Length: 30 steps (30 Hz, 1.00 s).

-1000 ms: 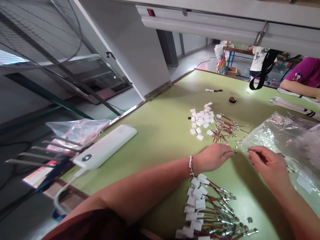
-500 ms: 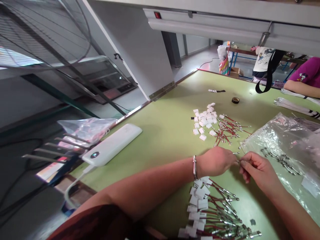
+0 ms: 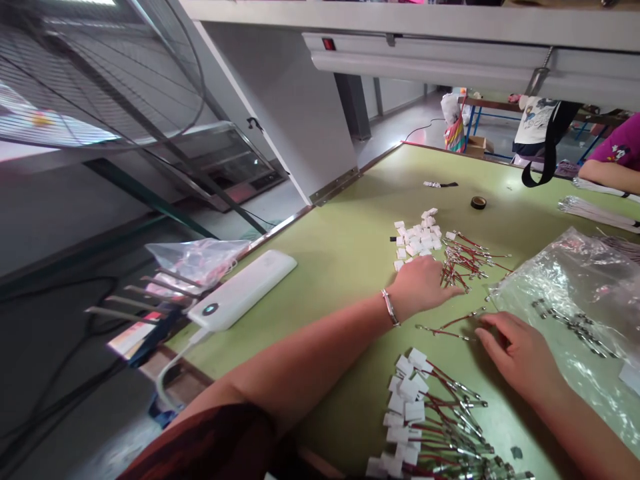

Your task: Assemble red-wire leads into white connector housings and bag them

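Now two hands: left hand (image 3: 423,285) spread on white connectors (image 3: 417,239), right hand (image 3: 520,353) loosely open beside one red wire (image 3: 450,325).

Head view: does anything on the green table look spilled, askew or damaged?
Nothing looks damaged. One oddity: a white power bank lies askew at the green table edge, its end overhanging. The white connectors and red wires lie in loose heaps.

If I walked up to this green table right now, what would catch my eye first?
Probably the two hands mid-table: the left hand reaches into the loose red wires with metal ends beside a heap of small white plastic blocks. The right hand rests by a crinkled clear plastic bag.
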Each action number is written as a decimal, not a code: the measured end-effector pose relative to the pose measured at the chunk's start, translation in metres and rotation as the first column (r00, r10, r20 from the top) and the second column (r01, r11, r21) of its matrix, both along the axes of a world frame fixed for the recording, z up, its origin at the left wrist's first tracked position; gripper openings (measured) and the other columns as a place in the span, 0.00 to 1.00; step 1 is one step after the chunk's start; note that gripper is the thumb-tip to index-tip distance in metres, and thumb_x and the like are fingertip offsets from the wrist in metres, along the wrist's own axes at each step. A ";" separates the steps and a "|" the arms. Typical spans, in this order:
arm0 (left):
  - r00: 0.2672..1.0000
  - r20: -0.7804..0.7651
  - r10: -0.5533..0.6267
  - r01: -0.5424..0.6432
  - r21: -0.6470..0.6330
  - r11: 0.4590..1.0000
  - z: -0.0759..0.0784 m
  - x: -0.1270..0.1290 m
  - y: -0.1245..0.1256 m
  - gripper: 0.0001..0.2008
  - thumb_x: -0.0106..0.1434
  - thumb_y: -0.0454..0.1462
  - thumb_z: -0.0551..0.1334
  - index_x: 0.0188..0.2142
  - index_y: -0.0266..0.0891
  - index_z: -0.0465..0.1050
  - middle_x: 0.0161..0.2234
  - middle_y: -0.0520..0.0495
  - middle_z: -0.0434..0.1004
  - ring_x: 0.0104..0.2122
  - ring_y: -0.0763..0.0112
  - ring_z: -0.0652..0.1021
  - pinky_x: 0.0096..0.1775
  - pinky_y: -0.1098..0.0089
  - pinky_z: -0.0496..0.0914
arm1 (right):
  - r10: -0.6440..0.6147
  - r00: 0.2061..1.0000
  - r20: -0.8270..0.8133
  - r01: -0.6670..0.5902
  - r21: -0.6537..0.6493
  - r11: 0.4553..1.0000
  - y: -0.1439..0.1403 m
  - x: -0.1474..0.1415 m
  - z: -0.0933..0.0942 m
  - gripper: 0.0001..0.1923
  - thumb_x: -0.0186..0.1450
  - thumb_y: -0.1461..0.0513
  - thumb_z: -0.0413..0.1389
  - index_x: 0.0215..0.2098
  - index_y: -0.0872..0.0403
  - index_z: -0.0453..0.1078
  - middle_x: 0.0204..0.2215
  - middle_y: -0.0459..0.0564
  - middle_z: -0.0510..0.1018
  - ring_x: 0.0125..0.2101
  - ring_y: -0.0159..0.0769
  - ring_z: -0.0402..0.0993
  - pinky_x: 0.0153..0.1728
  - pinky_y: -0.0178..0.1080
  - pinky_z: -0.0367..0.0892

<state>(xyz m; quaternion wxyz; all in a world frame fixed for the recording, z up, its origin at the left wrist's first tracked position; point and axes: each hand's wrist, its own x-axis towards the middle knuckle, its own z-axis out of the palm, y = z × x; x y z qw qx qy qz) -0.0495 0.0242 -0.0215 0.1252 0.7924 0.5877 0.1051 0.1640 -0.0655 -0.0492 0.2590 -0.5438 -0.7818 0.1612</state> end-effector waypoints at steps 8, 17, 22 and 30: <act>0.993 -0.095 -0.066 0.058 -0.094 0.994 0.000 -0.011 0.005 0.11 0.65 0.37 0.54 0.32 0.33 0.72 0.35 0.39 0.74 0.35 0.61 0.75 0.35 0.66 0.68 | -0.248 0.964 0.095 0.212 0.285 0.935 0.015 0.048 0.014 0.14 0.66 0.54 0.49 0.33 0.52 0.72 0.25 0.47 0.76 0.24 0.33 0.69 0.29 0.37 0.62; 0.995 0.087 -0.053 0.054 -0.013 0.998 0.011 -0.023 0.013 0.13 0.64 0.32 0.49 0.36 0.35 0.72 0.34 0.42 0.75 0.32 0.66 0.72 0.35 0.68 0.66 | -0.262 0.954 0.147 0.226 0.226 0.948 0.021 0.064 0.013 0.14 0.65 0.52 0.49 0.32 0.50 0.73 0.26 0.46 0.78 0.24 0.33 0.71 0.27 0.35 0.63; 0.994 0.054 -0.100 0.099 0.020 0.995 0.013 -0.026 0.014 0.16 0.60 0.28 0.49 0.40 0.35 0.73 0.37 0.42 0.77 0.34 0.66 0.74 0.37 0.68 0.67 | -0.152 0.946 0.285 0.067 0.289 0.955 0.021 0.059 0.008 0.15 0.67 0.55 0.46 0.34 0.50 0.73 0.32 0.48 0.80 0.26 0.35 0.73 0.27 0.37 0.63; 0.979 -0.192 -0.071 0.076 0.020 0.997 0.034 -0.032 0.008 0.11 0.62 0.33 0.52 0.37 0.35 0.73 0.35 0.41 0.76 0.32 0.63 0.74 0.31 0.68 0.64 | 0.013 0.856 0.517 -0.190 0.293 0.937 0.021 0.052 0.005 0.19 0.70 0.57 0.42 0.32 0.50 0.73 0.26 0.48 0.78 0.23 0.33 0.71 0.23 0.36 0.57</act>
